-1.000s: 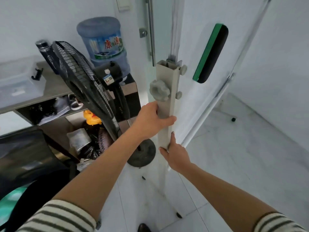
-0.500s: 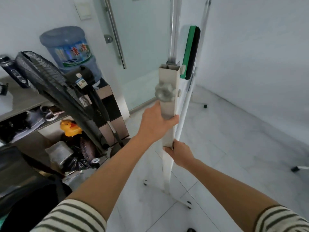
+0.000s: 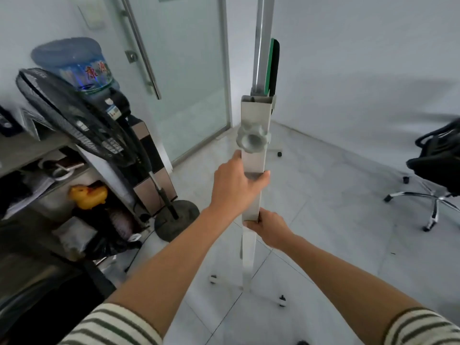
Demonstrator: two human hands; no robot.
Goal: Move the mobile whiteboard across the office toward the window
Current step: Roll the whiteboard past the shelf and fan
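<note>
The mobile whiteboard stands edge-on in front of me, so I see mainly its grey square upright post (image 3: 256, 115) with a round clamp knob (image 3: 252, 140). A green and black eraser (image 3: 273, 68) sticks to the board above the post. My left hand (image 3: 236, 181) is wrapped around the post just below the knob. My right hand (image 3: 267, 227) grips the same post lower down. The wheeled foot (image 3: 281, 298) rests on the tiled floor below my hands.
A black standing fan (image 3: 82, 120) and a water dispenser with a blue bottle (image 3: 74, 63) stand close on the left, beside a cluttered shelf (image 3: 37, 150). A frosted glass door (image 3: 184, 70) is behind. A black office chair (image 3: 438, 170) sits at the right.
The whiteboard has swung from showing its face to standing edge-on, and the view has turned right, bringing the office chair into sight. Both hands have kept hold of the post.
</note>
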